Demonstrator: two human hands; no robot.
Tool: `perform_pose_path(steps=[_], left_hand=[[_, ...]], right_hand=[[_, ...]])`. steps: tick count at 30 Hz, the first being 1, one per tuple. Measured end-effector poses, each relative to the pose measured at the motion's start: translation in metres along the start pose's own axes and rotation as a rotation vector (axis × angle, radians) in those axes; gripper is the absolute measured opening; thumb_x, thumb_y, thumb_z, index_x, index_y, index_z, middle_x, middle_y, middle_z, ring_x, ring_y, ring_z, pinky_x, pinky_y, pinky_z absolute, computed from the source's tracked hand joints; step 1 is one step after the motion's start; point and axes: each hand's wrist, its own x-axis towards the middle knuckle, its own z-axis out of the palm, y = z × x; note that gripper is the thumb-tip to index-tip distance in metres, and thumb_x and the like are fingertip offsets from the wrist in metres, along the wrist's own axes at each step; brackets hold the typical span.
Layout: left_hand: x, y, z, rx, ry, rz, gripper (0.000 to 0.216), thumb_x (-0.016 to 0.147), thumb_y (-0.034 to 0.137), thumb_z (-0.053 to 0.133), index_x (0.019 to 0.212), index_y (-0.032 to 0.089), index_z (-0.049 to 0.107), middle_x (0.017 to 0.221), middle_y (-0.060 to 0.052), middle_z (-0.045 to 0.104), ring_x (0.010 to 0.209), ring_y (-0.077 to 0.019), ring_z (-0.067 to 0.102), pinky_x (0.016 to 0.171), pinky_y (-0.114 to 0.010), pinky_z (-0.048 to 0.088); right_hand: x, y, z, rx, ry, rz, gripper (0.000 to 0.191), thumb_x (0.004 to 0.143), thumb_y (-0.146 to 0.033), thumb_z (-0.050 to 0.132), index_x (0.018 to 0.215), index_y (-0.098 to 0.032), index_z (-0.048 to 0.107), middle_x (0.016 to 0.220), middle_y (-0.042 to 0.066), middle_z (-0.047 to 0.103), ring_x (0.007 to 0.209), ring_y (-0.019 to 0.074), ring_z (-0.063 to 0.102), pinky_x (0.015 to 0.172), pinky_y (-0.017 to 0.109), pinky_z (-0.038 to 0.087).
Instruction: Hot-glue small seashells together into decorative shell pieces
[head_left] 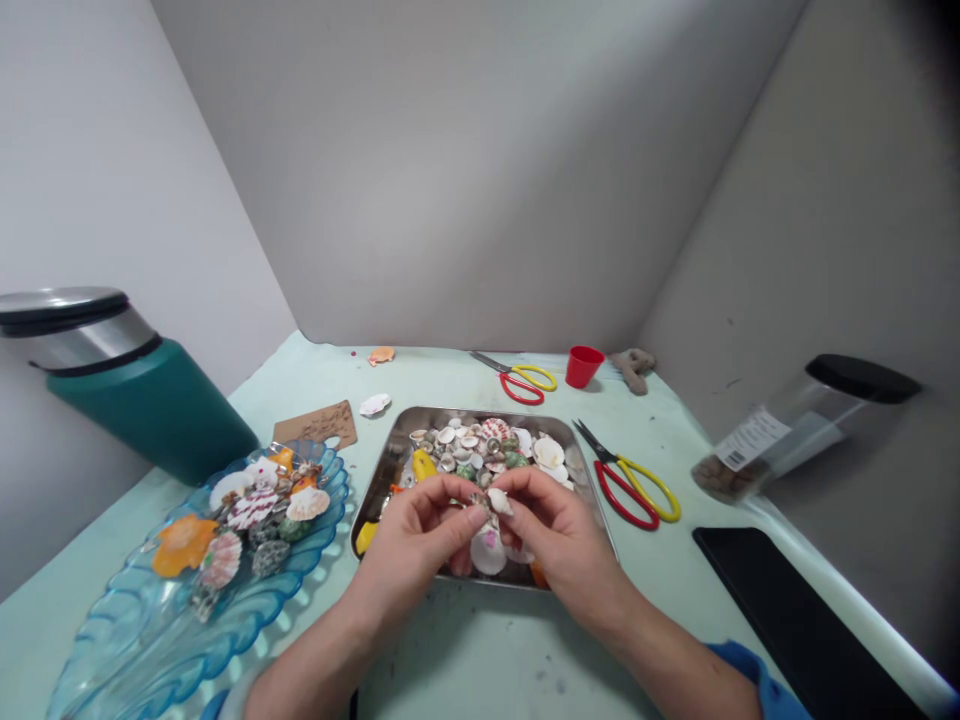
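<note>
Both hands are over the metal tray point(600, 500) of shells. Pinched in the fingertips of my right hand point(562, 530) is a small white spiral shell point(500, 502). My left hand point(416, 520) meets it with thumb and finger closed; what lies between them is too small to make out. Just below the fingertips is a flat white shell point(488, 553) with a pink mark; whether it hangs from the fingers or lies in the tray, I cannot tell. Behind the hands, the tray holds many small shells point(465, 445) and a yellow piece point(424, 465).
Left are a blue plate point(127, 640) of shells and stones, a cardboard piece point(315, 425) and a teal bottle point(150, 400). Two scissors point(630, 490) point(525, 380), a red cup point(583, 367), a lidded jar point(787, 440) and a black slab point(795, 620) lie behind and right.
</note>
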Motion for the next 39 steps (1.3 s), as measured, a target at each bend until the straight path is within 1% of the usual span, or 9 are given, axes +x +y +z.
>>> perform_pose_path(steps=[5, 9, 14, 21, 24, 28, 34, 39], left_hand=[[0.0007, 0.0009, 0.002, -0.013, 0.018, 0.01, 0.028, 0.066, 0.032, 0.075, 0.081, 0.015, 0.058, 0.047, 0.006, 0.054, 0.038, -0.0053, 0.044, 0.042, -0.017, 0.035], [0.0015, 0.0002, 0.0024, -0.009, 0.023, 0.002, 0.028, 0.066, 0.032, 0.075, 0.075, 0.016, 0.054, 0.048, 0.006, 0.054, 0.038, -0.0056, 0.045, 0.042, -0.018, 0.036], [0.0018, -0.0002, 0.0017, -0.003, 0.025, -0.016, 0.027, 0.066, 0.032, 0.075, 0.073, 0.015, 0.055, 0.046, 0.006, 0.055, 0.038, -0.0057, 0.046, 0.042, -0.018, 0.036], [0.0006, 0.0013, 0.004, 0.001, 0.081, 0.001, 0.028, 0.063, 0.033, 0.076, 0.073, 0.015, 0.056, 0.045, 0.006, 0.054, 0.038, -0.0061, 0.046, 0.042, -0.018, 0.037], [0.0011, 0.001, 0.0035, 0.006, 0.071, -0.002, 0.028, 0.063, 0.032, 0.076, 0.073, 0.014, 0.056, 0.045, 0.005, 0.055, 0.038, -0.006, 0.046, 0.042, -0.018, 0.037], [0.003, 0.001, 0.0019, -0.005, 0.027, -0.014, 0.028, 0.064, 0.031, 0.076, 0.074, 0.014, 0.056, 0.043, 0.006, 0.054, 0.036, -0.0054, 0.046, 0.042, -0.018, 0.037], [0.0035, 0.0, 0.0026, -0.05, 0.028, 0.054, 0.028, 0.066, 0.028, 0.075, 0.078, 0.016, 0.053, 0.053, 0.007, 0.055, 0.036, -0.0043, 0.046, 0.039, -0.017, 0.037], [0.0003, 0.0022, 0.006, -0.015, 0.055, 0.108, 0.027, 0.068, 0.029, 0.073, 0.081, 0.018, 0.052, 0.058, 0.007, 0.056, 0.039, -0.0059, 0.051, 0.04, -0.017, 0.039]], right_hand=[[-0.0012, -0.0018, 0.0002, -0.003, 0.004, -0.005, 0.015, 0.083, -0.032, 0.06, 0.082, -0.018, 0.057, 0.062, -0.005, 0.049, 0.055, 0.0082, 0.044, 0.051, 0.019, 0.036], [-0.0014, -0.0018, -0.0005, -0.022, 0.007, -0.006, 0.015, 0.083, -0.033, 0.06, 0.081, -0.018, 0.058, 0.061, -0.005, 0.049, 0.055, 0.0089, 0.044, 0.052, 0.02, 0.036], [-0.0007, -0.0021, -0.0021, -0.049, 0.01, 0.021, 0.015, 0.083, -0.033, 0.06, 0.082, -0.018, 0.059, 0.061, -0.004, 0.05, 0.056, 0.0098, 0.044, 0.052, 0.021, 0.036], [-0.0001, -0.0033, -0.0018, -0.083, 0.016, 0.02, 0.015, 0.082, -0.033, 0.06, 0.08, -0.018, 0.061, 0.061, -0.004, 0.049, 0.056, 0.0104, 0.044, 0.053, 0.021, 0.036], [0.0004, -0.0037, -0.0017, -0.103, 0.011, -0.018, 0.013, 0.081, -0.03, 0.061, 0.077, -0.018, 0.062, 0.065, -0.003, 0.05, 0.058, 0.0105, 0.046, 0.054, 0.021, 0.037], [0.0006, -0.0041, -0.0016, -0.117, 0.011, -0.043, 0.011, 0.082, -0.027, 0.06, 0.076, -0.018, 0.063, 0.067, -0.003, 0.051, 0.059, 0.0103, 0.046, 0.055, 0.021, 0.037], [0.0001, -0.0039, -0.0002, -0.097, 0.03, 0.011, 0.015, 0.08, -0.033, 0.062, 0.078, -0.018, 0.063, 0.06, -0.004, 0.05, 0.055, 0.0104, 0.044, 0.052, 0.021, 0.036], [0.0008, -0.0022, -0.0017, -0.061, 0.035, 0.041, 0.017, 0.079, -0.035, 0.063, 0.081, -0.018, 0.064, 0.061, -0.004, 0.05, 0.055, 0.0103, 0.044, 0.052, 0.022, 0.036]])
